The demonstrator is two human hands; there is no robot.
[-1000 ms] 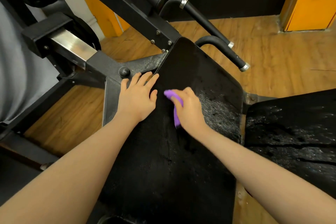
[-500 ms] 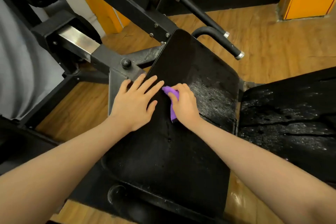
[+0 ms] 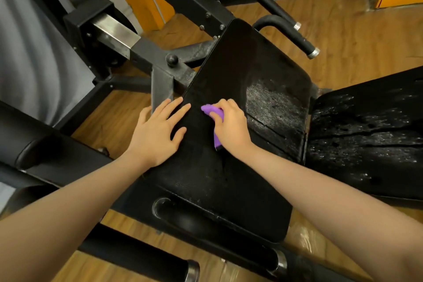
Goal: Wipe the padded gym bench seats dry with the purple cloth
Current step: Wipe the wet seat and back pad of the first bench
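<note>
A black padded bench seat [image 3: 231, 71] fills the middle of the head view. Its right part carries a patch of water droplets [image 3: 274, 101]. My right hand [image 3: 231, 126] grips a bunched purple cloth [image 3: 214, 113] and presses it on the pad near its middle. My left hand [image 3: 158, 130] lies flat with straight fingers on the pad's left edge, beside the cloth. A second black pad [image 3: 370, 135] to the right is cracked and speckled with droplets.
The machine's black steel frame [image 3: 160, 80] with a round knob [image 3: 171, 59] runs up to the left. Two black handles [image 3: 283, 27] stick out behind the seat. A foam roller [image 3: 137, 252] lies at the bottom. Wooden floor [image 3: 357, 41] surrounds everything.
Both hands slid back along the pad toward me together with the cloth. The camera pulled back, so more of the seat's near end and lower frame shows.
</note>
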